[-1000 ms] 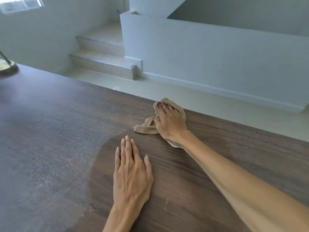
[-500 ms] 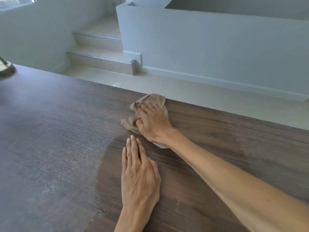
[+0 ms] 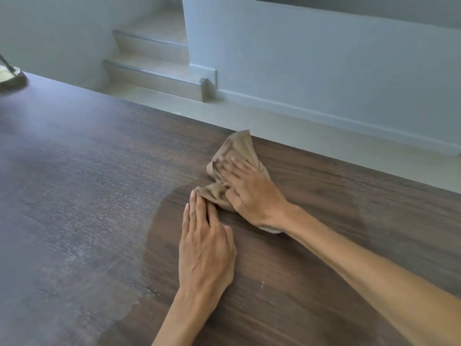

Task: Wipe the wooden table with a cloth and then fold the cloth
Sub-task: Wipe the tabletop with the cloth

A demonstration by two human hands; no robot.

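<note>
- The cloth [image 3: 237,156], tan and bunched into creased folds, lay on the wooden table [image 3: 74,196] right of the frame's centre, close to the table's far edge; one corner of it stood up toward that edge, and a twisted lobe trailed toward the lower left.
- My right hand [image 3: 252,191] lay flat on top of the cloth, pressing it to the wood; my fingers [image 3: 232,168] were stretched out and a little spread over the folds, blurred at the tips; whether my thumb caught any fabric I could not tell.
- My left hand [image 3: 205,243] rested palm down on the table just below the cloth, fingers straight and pressed together; their tips reached the trailing lobe, touching it or just short of it.
- Around both hands the wood showed a darker patch; left of it the surface looked paler and speckled.
- At the left edge of the frame a round base [image 3: 11,79] with a thin dark stem sat on the table.
- Beyond the table, in the upper part of the frame, lay a pale floor [image 3: 324,146], two steps [image 3: 154,78], and a white wall [image 3: 324,71].
</note>
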